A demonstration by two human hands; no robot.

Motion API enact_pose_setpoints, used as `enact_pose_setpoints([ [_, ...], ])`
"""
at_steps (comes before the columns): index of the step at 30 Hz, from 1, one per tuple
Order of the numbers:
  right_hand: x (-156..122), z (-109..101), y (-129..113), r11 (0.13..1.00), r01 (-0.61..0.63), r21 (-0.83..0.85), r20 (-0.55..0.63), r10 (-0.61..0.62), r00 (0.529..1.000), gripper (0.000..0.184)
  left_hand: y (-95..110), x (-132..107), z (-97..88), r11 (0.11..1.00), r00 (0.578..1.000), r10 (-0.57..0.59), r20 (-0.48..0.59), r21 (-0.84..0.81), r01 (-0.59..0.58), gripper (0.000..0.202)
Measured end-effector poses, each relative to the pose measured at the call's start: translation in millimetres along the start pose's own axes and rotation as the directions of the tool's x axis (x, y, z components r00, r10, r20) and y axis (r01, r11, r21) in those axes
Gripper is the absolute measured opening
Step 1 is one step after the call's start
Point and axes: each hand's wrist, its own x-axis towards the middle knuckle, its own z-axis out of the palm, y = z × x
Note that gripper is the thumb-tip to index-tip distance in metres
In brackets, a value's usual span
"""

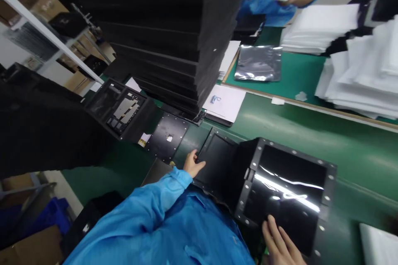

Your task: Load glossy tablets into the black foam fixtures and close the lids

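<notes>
The right hand (281, 243), fingers close-set, lies over the glossy black rectangular panel (287, 205), likely slippery, best held by its rim (329, 181), the left hand (192, 165) spread left of it.

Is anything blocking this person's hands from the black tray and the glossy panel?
Nothing visible. The left hand is at the left edge of the black tray; the right hand overlaps the near edge of the glossy panel.
</notes>
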Motion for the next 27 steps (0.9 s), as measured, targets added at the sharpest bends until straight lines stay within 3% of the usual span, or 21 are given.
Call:
enact_pose_setpoints([
  [3,13.5,-17.4,12.6,0.99,-0.012,0.139,0.129,-0.006,0.992,0.069,15.5,-13.9,-10.9,0.971,0.973,0.202,0.11,-0.153,-0.184,0.042],
  [5,25.3,-26.2,17.0,0.947,-0.068,0.314,0.134,0.027,0.991,0.053,33.4,-32.0,-12.0,0.96,0.967,0.236,0.095,-0.179,-0.216,0.036],
  [7,38.5,-29.8,17.7,0.829,-0.163,0.534,0.157,0.092,0.983,0.052,54.6,-62.8,-6.3,0.944,0.951,0.309,0.032,-0.127,-0.303,0.039],
  [9,51.1,-29.3,16.5,0.583,-0.277,0.764,0.222,0.165,0.961,0.058,75.5,-103.7,7.4,0.856,0.857,0.514,0.034,0.038,-0.515,0.045],
  [11,59.8,-27.3,16.5,0.272,-0.374,0.886,0.293,0.297,0.909,0.055,93.6,-143.7,28.0,0.653,0.69,0.695,0.203,0.223,-0.724,0.05],
  [13,62.1,-26.8,20.8,0.053,-0.401,0.915,0.337,0.449,0.827,0.051,107.0,-170.9,50.5,0.438,0.555,0.737,0.385,0.354,-0.827,0.051],
  [14,60.8,-27.6,24.8,-0.006,-0.398,0.918,0.345,0.509,0.788,0.049,111.4,-178.2,60.2,0.367,0.531,0.73,0.431,0.408,-0.836,0.05],
  [17,51.4,-32.9,42.0,-0.064,-0.384,0.921,0.346,0.589,0.731,0.046,115.6,-181.5,77.2,0.304,0.564,0.704,0.431,0.535,-0.788,0.048],
  [20,46.0,-36.0,59.0,-0.066,-0.377,0.924,0.33,0.634,0.699,0.05,112.8,-176.4,81.0,0.311,0.605,0.684,0.406,0.589,-0.746,0.048],
  [25,59.5,-26.4,71.8,-0.103,-0.365,0.925,0.332,0.686,0.647,0.055,113.5,-176.1,88.9,0.327,0.639,0.646,0.418,0.604,-0.727,0.049],
  [27,61.3,-27.5,72.2,-0.123,-0.364,0.923,0.348,0.672,0.654,0.057,113.6,-177.1,90.5,0.339,0.648,0.633,0.423,0.601,-0.724,0.049],
])
